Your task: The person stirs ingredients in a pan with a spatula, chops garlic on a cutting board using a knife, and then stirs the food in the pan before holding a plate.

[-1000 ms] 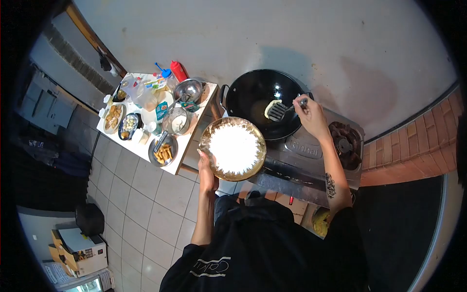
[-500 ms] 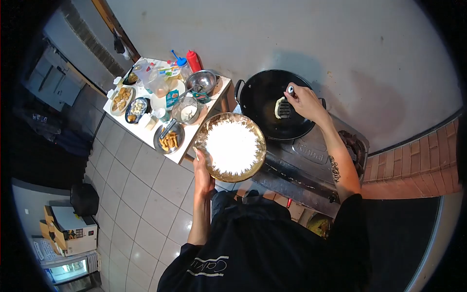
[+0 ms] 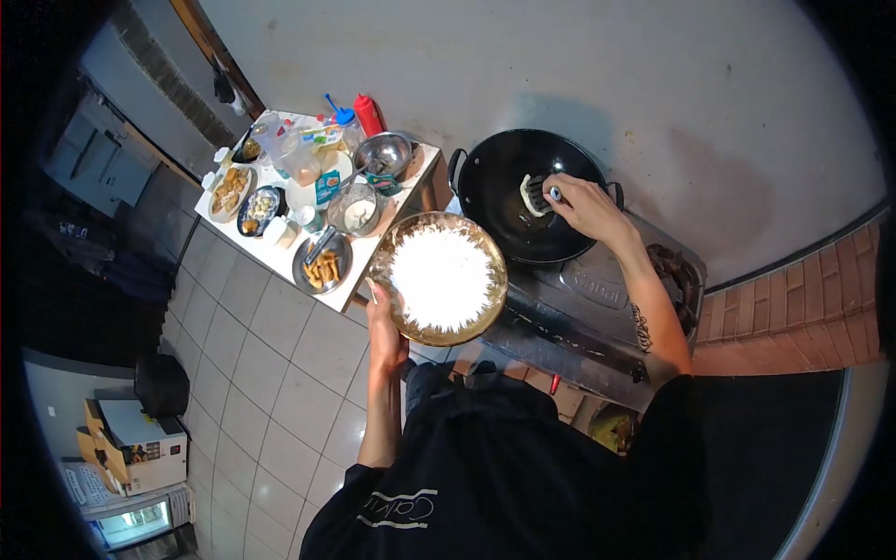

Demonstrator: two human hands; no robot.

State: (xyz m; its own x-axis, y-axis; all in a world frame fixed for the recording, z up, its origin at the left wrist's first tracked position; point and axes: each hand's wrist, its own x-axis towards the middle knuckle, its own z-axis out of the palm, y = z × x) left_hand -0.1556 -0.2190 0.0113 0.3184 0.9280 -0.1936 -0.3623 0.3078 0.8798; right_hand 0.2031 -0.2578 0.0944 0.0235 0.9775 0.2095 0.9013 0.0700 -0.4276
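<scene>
Food sits ready on the side table in small dishes. Next to it, the left hand is wrapped around the edge of a big plate, which looks bare and waiting. Over at the black wok, the right hand is closed tight on a spatula, lifting a pale piece of food that tilts. I think the frying is nearly done; putting it on the plate is left.
</scene>
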